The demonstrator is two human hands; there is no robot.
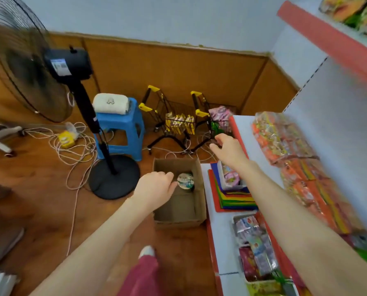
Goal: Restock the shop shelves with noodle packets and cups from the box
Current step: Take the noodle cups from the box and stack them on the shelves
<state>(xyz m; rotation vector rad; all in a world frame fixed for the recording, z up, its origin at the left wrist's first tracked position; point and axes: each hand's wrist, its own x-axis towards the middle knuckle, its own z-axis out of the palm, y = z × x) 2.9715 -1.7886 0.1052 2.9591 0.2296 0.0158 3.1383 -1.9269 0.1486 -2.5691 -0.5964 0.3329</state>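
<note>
An open cardboard box [199,201] stands on the wooden floor beside the shelf unit. One noodle cup [185,180] with a printed lid sits inside it at the far end. My left hand [157,188] hangs over the box's left side, fingers loosely curled, its fingertips right next to the cup and holding nothing. My right hand [226,147] stretches forward above the shelf's far corner, fingers relaxed and empty. Orange noodle packets [285,142] lie in rows on the middle shelf [244,129] at the right.
A black standing fan [80,99] with its round base [114,178] is left of the box, among loose cables [75,150]. A blue stool [122,129] and two small shopping trolleys [178,122] stand behind. The lower shelf [223,242] carries coloured sheets [233,199] and snack packets [253,242].
</note>
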